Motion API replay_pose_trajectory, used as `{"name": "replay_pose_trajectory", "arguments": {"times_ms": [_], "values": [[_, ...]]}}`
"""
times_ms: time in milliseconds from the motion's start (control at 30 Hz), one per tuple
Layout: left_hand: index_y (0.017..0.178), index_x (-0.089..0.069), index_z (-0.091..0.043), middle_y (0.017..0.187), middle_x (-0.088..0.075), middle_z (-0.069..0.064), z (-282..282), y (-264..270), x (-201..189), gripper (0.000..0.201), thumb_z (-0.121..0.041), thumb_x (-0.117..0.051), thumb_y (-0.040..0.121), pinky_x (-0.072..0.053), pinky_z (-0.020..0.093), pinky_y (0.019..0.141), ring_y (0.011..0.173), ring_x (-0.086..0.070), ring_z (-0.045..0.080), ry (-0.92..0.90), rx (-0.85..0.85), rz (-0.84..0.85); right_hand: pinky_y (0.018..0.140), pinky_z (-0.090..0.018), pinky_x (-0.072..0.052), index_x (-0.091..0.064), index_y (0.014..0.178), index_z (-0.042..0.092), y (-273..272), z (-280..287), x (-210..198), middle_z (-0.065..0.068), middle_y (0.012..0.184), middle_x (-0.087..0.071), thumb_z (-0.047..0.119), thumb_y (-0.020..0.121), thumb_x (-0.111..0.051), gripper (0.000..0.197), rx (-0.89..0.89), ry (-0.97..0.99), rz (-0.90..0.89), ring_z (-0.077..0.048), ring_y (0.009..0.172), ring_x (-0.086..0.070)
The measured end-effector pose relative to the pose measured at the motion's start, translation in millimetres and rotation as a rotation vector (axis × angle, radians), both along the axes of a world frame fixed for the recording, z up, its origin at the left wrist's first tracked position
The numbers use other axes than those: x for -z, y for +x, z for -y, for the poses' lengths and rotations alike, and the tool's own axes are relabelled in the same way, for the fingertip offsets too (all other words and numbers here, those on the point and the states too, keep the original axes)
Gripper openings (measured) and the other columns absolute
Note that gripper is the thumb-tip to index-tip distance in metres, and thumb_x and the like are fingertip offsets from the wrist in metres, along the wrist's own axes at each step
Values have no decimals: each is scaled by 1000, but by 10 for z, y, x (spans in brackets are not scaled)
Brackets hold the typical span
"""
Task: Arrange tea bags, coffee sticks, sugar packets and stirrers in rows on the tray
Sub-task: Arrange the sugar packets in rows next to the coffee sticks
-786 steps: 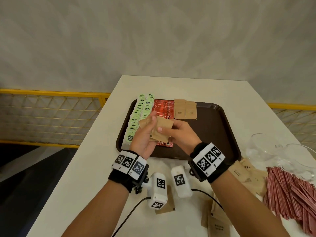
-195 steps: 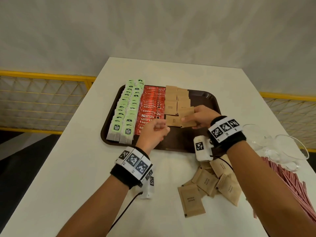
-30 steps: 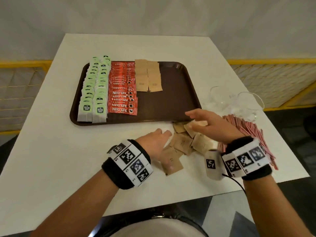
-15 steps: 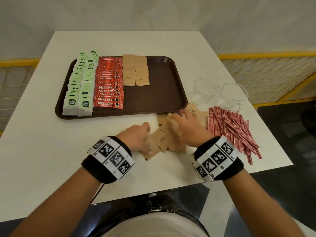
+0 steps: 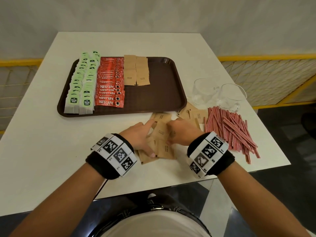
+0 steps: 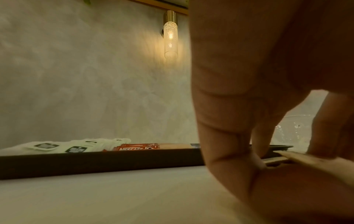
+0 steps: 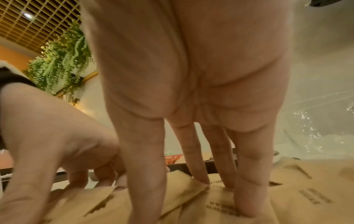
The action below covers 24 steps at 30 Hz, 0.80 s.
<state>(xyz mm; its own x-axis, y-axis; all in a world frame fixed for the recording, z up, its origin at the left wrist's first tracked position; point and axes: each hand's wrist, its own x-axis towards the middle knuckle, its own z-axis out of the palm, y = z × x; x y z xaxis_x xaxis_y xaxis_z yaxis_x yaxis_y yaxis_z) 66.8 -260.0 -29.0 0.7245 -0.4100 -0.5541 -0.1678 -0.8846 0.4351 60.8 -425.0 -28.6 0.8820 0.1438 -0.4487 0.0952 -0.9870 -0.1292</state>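
White table (image 5: 51, 142) bearing a brown tray (image 5: 159, 93). On the tray, left to right: two rows of green-tagged tea bags (image 5: 82, 82), a row of red coffee sticks (image 5: 110, 82), two short rows of brown sugar packets (image 5: 136, 72); the right part of the tray is bare. Loose sugar packets (image 5: 165, 149) lie on the table in front of the tray, with the left hand (image 5: 138, 139) and right hand (image 5: 181, 132) resting on them. To the right, a pile of red-striped stirrers (image 5: 229, 129); behind it, two clear glass cups (image 5: 218, 94).
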Motion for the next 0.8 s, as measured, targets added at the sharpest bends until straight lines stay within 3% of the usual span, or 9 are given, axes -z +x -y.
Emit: {"name": "replay_pose_trajectory", "arguments": {"times_ms": [167, 333, 433, 533, 600, 667, 800], "values": [[133, -36, -25, 85, -51, -13, -227, 23, -3, 89, -28, -87, 60, -49, 30, 75, 84, -55, 12, -54, -57, -37, 92, -32, -38, -49, 126, 16, -78, -129, -3, -8, 123, -49, 32, 83, -67, 49, -10, 115, 40, -27, 115, -47], [121, -42, -22, 88, -53, -11, -329, 41, -44, 70, -32, -84, 66, -47, 25, 69, 80, -55, 7, -50, -107, -79, 92, -29, -38, -46, 131, 18, -71, -133, -98, -3, 125, -47, 34, 77, -73, 63, 11, 248, -30, -21, 116, -45], [113, -52, -18, 98, -60, -6, -339, 37, -67, 52, -34, -80, 71, -49, 27, 76, 89, -58, 13, -67, -80, -86, 93, -31, -36, -41, 134, 20, -101, -148, -126, -1, 125, -44, 37, 69, -78, 77, -22, 215, -62, -19, 116, -41], [103, -60, -17, 98, -66, -1, -331, 39, -88, 36, -31, -77, 75, -51, 32, 79, 90, -63, 17, -166, -97, -95, 95, -32, -35, -39, 135, 18, -83, -204, -95, -1, 126, -43, 34, 69, -79, 79, -44, 181, -10, -20, 117, -37], [99, -58, -20, 97, -66, -2, -309, 27, -97, 29, -26, -76, 77, -51, 31, 79, 90, -63, 17, -226, -130, -97, 94, -32, -36, -41, 131, 17, -64, -238, -95, -1, 123, -45, 31, 69, -80, 75, -27, 228, 11, -19, 115, -38], [100, -54, -27, 99, -64, -7, -279, 2, -82, 35, -24, -77, 75, -49, 28, 79, 92, -61, 14, -253, -135, -100, 92, -31, -40, -46, 121, 18, -54, -267, -93, 1, 113, -46, 25, 68, -81, 63, -9, 278, 25, -18, 109, -41], [89, -48, -31, 91, -59, -13, -282, -21, -67, 40, -26, -82, 68, -43, 22, 67, 88, -57, 10, -278, -163, -48, 84, -30, -47, -48, 101, 21, -39, -294, -102, 0, 107, -45, 20, 71, -77, 42, 11, 335, 11, -18, 97, -50]]}}
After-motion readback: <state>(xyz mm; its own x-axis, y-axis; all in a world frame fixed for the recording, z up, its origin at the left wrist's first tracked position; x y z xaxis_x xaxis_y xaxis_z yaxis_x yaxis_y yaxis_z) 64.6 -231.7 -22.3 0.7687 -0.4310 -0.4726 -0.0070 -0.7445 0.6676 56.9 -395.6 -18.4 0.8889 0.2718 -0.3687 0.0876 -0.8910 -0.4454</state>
